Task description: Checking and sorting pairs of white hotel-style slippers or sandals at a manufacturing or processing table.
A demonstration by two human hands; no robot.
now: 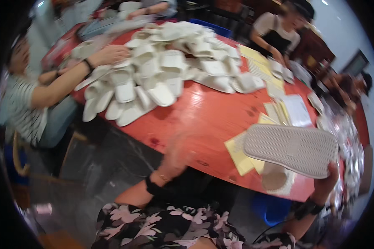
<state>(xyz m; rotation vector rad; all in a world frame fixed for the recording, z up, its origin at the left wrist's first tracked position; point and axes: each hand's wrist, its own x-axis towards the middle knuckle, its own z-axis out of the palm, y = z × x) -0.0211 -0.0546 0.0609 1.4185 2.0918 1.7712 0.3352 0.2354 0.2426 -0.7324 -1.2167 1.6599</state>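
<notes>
My right hand (328, 179) grips a slipper (291, 148) by one end, and its grey-beige, zigzag-ribbed sole is turned up. The slipper hangs over the right part of the red table, above some yellow sheets (239, 154). A round beige part of another piece of footwear (274, 181) shows just under it. By the table's near edge, my left hand (176, 159) is smeared by motion; its fingers cannot be made out, and no object shows in it. A large heap of white slippers (158, 68) covers the far left of the table.
Across the red table (187, 120), a person on the left (37, 89) reaches into the heap; another at the far right (280, 35) handles white slippers. Clear plastic-wrapped packs (349, 153) pile up at right. A blue bin (272, 207) stands below the near edge.
</notes>
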